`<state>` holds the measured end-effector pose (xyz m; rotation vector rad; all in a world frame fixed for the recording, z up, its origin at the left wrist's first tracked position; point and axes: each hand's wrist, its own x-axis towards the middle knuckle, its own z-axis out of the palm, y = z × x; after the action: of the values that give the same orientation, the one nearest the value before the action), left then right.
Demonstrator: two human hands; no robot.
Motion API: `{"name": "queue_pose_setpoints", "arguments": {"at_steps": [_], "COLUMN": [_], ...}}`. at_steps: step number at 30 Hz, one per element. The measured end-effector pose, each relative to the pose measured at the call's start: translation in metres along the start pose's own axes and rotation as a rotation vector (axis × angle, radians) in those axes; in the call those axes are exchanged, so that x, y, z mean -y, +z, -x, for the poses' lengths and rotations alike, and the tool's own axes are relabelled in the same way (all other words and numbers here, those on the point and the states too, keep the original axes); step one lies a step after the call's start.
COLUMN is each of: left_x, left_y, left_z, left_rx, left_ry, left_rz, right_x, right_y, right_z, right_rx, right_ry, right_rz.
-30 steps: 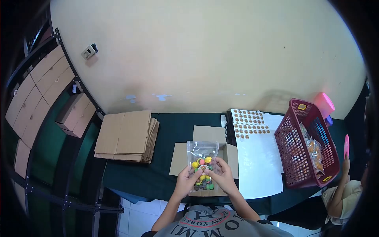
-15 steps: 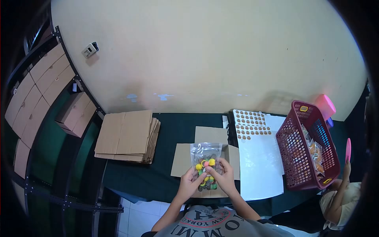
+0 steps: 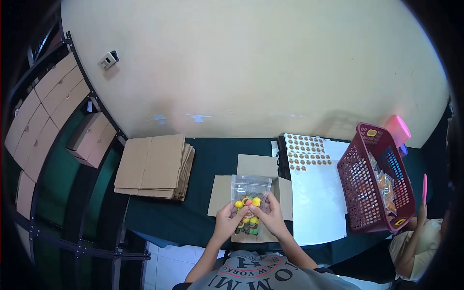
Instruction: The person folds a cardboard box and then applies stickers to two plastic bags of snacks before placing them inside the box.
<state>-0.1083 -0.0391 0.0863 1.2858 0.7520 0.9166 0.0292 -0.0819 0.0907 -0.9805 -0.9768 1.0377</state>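
Note:
A clear zip bag (image 3: 251, 181) of yellow, green, pink and dark round pieces is held up between my two hands. My left hand (image 3: 227, 223) grips its left side, and my right hand (image 3: 272, 218) grips its right side. Both thumbs press on the front of the bag, where a small round sticker (image 3: 249, 215) partly shows between them. Behind and below the bag an open cardboard box (image 3: 251, 165) lies with its flaps spread, its inside mostly hidden.
Flattened cardboard boxes (image 3: 150, 162) are stacked at left. A sheet of round stickers (image 3: 309, 151) lies on white paper (image 3: 319, 208) at right. Beyond is a maroon basket (image 3: 356, 193) with packaged goods (image 3: 386, 189). Another person's arm (image 3: 415, 237) holds something pink. Shelves (image 3: 79, 203) stand far left.
The bag and both hands have shifted slightly left. My thumbs have moved closer together on the bag's front, and the sticker shows more clearly. The other person's pink object has tilted and lowered slightly.

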Motion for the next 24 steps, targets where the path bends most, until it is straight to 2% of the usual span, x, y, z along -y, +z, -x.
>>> {"name": "queue_pose_setpoints", "arguments": {"at_steps": [5,9,11,15,22,24], "left_x": [0.006,0.009,0.005,0.006,0.007,0.003], "left_y": [0.0,0.008,0.004,-0.006,-0.011,-0.019], "left_z": [-0.001,-0.005,-0.004,-0.003,-0.003,-0.003], "left_rx": [-0.023,-0.13,-0.092,-0.001,0.039,0.071], "left_ry": [0.019,0.13,0.077,-0.053,-0.054,-0.022], "left_rz": [-0.015,-0.033,-0.042,0.018,0.115,-0.373], "right_x": [0.004,0.002,0.001,0.003,-0.003,-0.009], "right_y": [-0.002,0.001,0.0,-0.008,-0.015,-0.017], "right_z": [-0.003,0.003,0.004,-0.001,-0.001,0.004], "right_rx": [0.029,0.007,0.005,0.114,0.164,0.138], "right_ry": [0.041,0.009,0.029,0.129,0.141,0.165], "right_rz": [-0.025,0.171,0.218,0.08,-0.013,-0.057]}}
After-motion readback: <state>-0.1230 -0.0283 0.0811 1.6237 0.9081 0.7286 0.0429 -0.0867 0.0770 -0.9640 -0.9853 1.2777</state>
